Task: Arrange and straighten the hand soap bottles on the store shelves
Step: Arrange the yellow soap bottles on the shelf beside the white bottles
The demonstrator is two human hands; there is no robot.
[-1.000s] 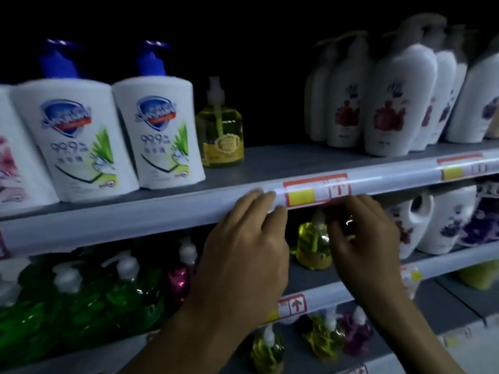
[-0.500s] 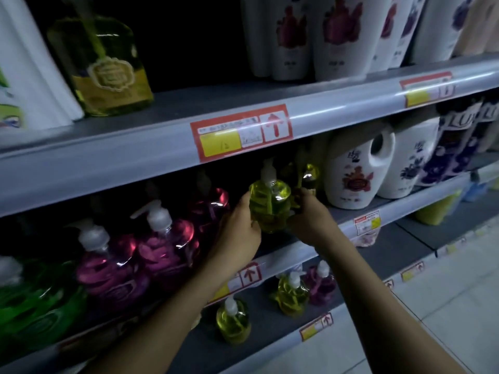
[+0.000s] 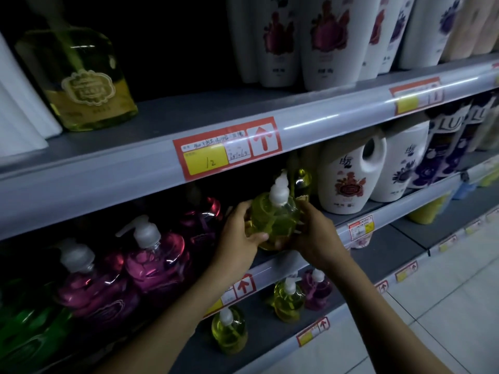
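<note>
Two hands grip one yellow soap bottle (image 3: pixel 272 220) at the front of the middle shelf (image 3: pixel 399 207). The left hand (image 3: pixel 236 238) has its fingers (image 3: pixel 241 211) curled round the bottle's left side with the thumb across the lower front, and the right hand (image 3: pixel 317 233) wraps the right side. This two-sided hold looks meant for turning the bottle to face outward and setting it square; whether it rests on the shelf or is lifted, I cannot tell. Its white pump (image 3: pixel 279 191) rises just above the fingers. Behind them sits a second yellow bottle (image 3: pixel 303 179), to their left pink bottles (image 3: pixel 154 263), and to their right a white jug (image 3: pixel 348 174). Above the fingers a red price tag (image 3: pixel 213 157) shows a handwritten "12" on yellow beside an upward arrow. Further right, purple packs (image 3: pixel 445 147) read "LU", probably Lux.
</note>
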